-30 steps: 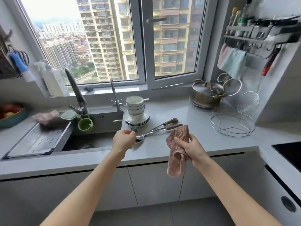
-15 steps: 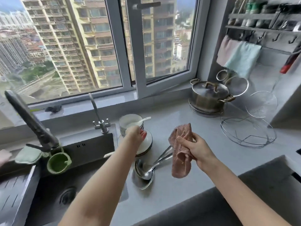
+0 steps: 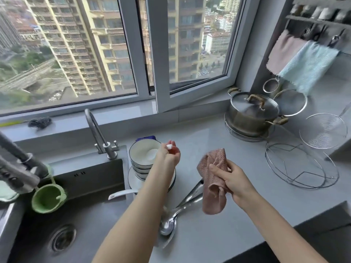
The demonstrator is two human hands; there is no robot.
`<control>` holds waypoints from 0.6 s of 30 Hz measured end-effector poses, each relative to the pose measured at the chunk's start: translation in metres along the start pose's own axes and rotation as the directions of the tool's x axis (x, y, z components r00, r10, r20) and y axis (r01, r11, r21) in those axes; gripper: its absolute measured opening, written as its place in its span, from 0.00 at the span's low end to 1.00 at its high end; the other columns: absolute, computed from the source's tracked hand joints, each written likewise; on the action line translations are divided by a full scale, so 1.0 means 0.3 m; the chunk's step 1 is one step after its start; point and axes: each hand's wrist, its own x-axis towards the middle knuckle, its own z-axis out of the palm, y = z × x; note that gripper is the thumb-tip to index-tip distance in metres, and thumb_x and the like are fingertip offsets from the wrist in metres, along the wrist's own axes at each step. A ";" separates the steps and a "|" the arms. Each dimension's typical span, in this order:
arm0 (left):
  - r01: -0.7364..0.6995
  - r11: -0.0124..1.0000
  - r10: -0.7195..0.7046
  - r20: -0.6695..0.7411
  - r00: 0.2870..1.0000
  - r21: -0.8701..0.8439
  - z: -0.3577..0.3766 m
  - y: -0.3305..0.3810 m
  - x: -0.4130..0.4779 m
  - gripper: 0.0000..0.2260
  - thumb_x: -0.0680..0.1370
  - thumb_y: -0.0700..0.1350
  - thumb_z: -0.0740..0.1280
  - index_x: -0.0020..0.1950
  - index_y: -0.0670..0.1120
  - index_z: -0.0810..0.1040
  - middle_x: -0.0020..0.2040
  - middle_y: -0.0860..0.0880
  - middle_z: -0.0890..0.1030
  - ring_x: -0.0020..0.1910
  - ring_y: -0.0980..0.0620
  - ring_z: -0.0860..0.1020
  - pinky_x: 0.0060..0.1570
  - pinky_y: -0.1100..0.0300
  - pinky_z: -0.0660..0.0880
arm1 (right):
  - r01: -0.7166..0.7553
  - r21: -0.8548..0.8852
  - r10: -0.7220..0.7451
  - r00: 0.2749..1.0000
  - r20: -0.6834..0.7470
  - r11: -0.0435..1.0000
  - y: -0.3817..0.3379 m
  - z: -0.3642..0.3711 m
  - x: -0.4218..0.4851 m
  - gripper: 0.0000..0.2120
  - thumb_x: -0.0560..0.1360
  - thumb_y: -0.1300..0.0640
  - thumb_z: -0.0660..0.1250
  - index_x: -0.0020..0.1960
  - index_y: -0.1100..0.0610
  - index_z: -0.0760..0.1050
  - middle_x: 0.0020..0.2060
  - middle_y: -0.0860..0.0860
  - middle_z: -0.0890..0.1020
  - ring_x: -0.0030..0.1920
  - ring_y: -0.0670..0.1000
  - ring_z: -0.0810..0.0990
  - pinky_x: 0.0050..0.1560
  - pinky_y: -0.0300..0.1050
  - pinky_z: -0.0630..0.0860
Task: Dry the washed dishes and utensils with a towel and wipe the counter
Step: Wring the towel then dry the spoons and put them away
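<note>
1. Kitchen corner: a pale grey stone surface [image 3: 207, 137] runs below a wide window [image 3: 106, 54] that looks onto tower blocks. A dark sink [image 3: 85, 215] is set into its left part.
2. A lidded steel pot [image 3: 252, 114] sits in the far right corner.
3. A stack of white dark-rimmed bowls [image 3: 144, 154] stands by the sink's right edge.
4. The left hand [image 3: 169, 155] is over the top bowl, fingers pinching a small white handle end [image 3: 169, 146].
5. The right hand [image 3: 233, 179], above the surface's middle, has its fingers clenched round a pink waffle-weave towel [image 3: 212, 194], which hangs down.
6. Long metal spoons [image 3: 168, 225] lie diagonally: bowls toward the front edge, handles toward the far right corner.
</note>
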 end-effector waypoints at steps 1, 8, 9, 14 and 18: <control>-0.020 0.999 0.020 0.006 1.000 0.048 -0.004 -0.005 -0.027 0.14 0.81 0.38 0.54 0.37 0.39 0.71 0.34 0.46 0.72 0.14 0.55 0.72 0.14 0.71 0.62 | 0.004 -0.005 -0.004 1.000 0.010 1.000 -0.009 0.000 0.023 0.07 0.73 0.61 0.71 0.50 0.60 0.77 0.41 0.56 0.84 0.38 0.54 0.83 0.38 0.46 0.80; -0.125 0.727 0.113 0.061 0.992 0.675 -0.142 0.039 -0.191 0.15 0.82 0.41 0.53 0.38 0.41 0.70 0.24 0.52 0.67 0.15 0.60 0.63 0.15 0.70 0.55 | -0.005 0.011 0.004 0.996 0.091 1.000 -0.121 0.108 0.174 0.15 0.78 0.45 0.62 0.48 0.56 0.78 0.37 0.51 0.84 0.34 0.48 0.82 0.34 0.40 0.77; -0.162 0.636 0.155 0.080 0.985 0.755 -0.156 0.052 -0.219 0.15 0.82 0.42 0.54 0.38 0.42 0.71 0.22 0.53 0.67 0.16 0.60 0.62 0.16 0.70 0.55 | -0.035 0.047 0.028 0.991 0.130 0.998 -0.136 0.142 0.191 0.17 0.79 0.43 0.60 0.50 0.57 0.77 0.38 0.51 0.84 0.36 0.48 0.83 0.37 0.42 0.78; -0.348 0.247 0.281 0.277 0.919 0.904 -0.193 0.122 -0.313 0.15 0.81 0.41 0.57 0.35 0.42 0.74 0.21 0.54 0.65 0.21 0.57 0.59 0.20 0.68 0.53 | -0.224 0.156 0.148 0.909 0.389 0.962 -0.146 0.342 0.198 0.18 0.82 0.49 0.54 0.55 0.59 0.76 0.46 0.56 0.82 0.45 0.54 0.80 0.47 0.47 0.76; -0.435 0.078 0.336 0.387 0.859 0.897 -0.203 0.190 -0.348 0.17 0.81 0.40 0.59 0.32 0.42 0.73 0.19 0.55 0.63 0.18 0.58 0.58 0.19 0.68 0.55 | 0.016 0.002 -0.015 0.861 0.509 1.000 -0.103 0.433 0.186 0.21 0.77 0.70 0.58 0.63 0.49 0.70 0.50 0.52 0.81 0.48 0.52 0.80 0.51 0.46 0.77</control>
